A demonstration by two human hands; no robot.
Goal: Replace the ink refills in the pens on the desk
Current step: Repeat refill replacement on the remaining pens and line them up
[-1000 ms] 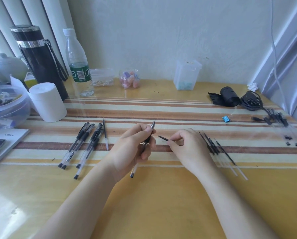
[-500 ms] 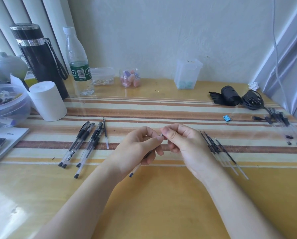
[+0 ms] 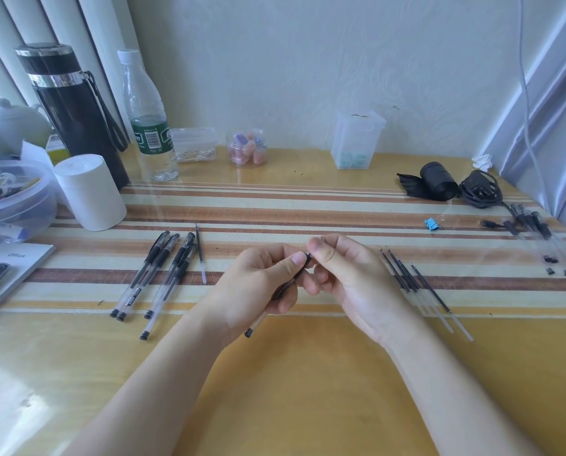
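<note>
My left hand [image 3: 258, 281] grips a clear pen barrel [image 3: 258, 322] whose black end cap sticks out below the palm. My right hand [image 3: 347, 274] pinches the pen's small black tip piece [image 3: 308, 257] at the barrel's upper end, thumb and finger closed on it. The two hands touch above the striped mat. Several capped pens [image 3: 158, 274] lie in a row to the left, with one loose refill [image 3: 200, 255] beside them. Several refills [image 3: 416, 284] lie to the right of my right hand.
At the back left stand a black flask [image 3: 74, 116], a water bottle [image 3: 148, 120], a white paper roll [image 3: 89, 192] and a plastic bowl [image 3: 28, 205]. A small jar [image 3: 246, 148] and clear box [image 3: 357, 139] sit by the wall. More pens [image 3: 544, 238], a cable and a blue clip [image 3: 432, 224] lie far right.
My right hand lifted the black tip piece from the mat and brought it to the barrel's top end held in my left hand; the hands now meet.
</note>
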